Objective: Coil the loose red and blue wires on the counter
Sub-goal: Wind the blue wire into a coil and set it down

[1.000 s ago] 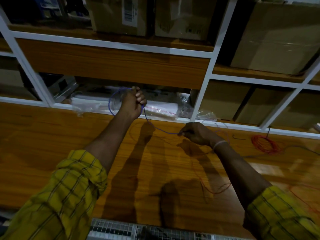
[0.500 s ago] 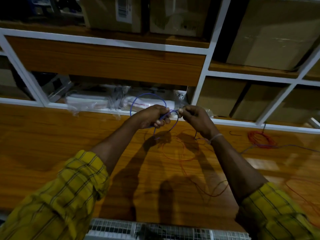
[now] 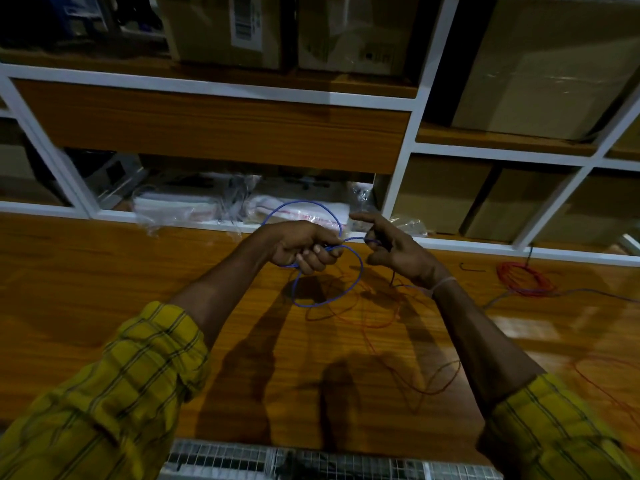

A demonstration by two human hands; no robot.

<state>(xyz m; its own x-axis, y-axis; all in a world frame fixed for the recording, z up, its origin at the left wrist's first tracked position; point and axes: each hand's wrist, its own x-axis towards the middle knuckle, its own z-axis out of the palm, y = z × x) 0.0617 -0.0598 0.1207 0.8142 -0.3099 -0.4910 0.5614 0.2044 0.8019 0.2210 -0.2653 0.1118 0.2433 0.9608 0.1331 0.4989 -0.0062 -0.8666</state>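
My left hand (image 3: 304,245) grips a blue wire (image 3: 358,282) bent into loops, one arching above the fist and one hanging below it over the wooden counter (image 3: 104,271). My right hand (image 3: 394,249) pinches the same blue wire just to the right, its forefinger stretched out. Loose red wire (image 3: 374,325) lies in thin curls on the counter under both hands and trails toward the front. A coiled red bundle (image 3: 523,278) rests at the right, beside a grey-blue strand (image 3: 588,292).
White-framed shelving (image 3: 412,109) rises behind the counter, holding cardboard boxes (image 3: 540,64) and plastic-wrapped packets (image 3: 180,206). A metal grille (image 3: 277,462) runs along the counter's near edge. More red wire (image 3: 609,393) lies at the far right.
My hands came together from a wide spread, then parted slightly. The blue wire went from one stretched line to added loops in my left hand, and a lower loop now hangs down.
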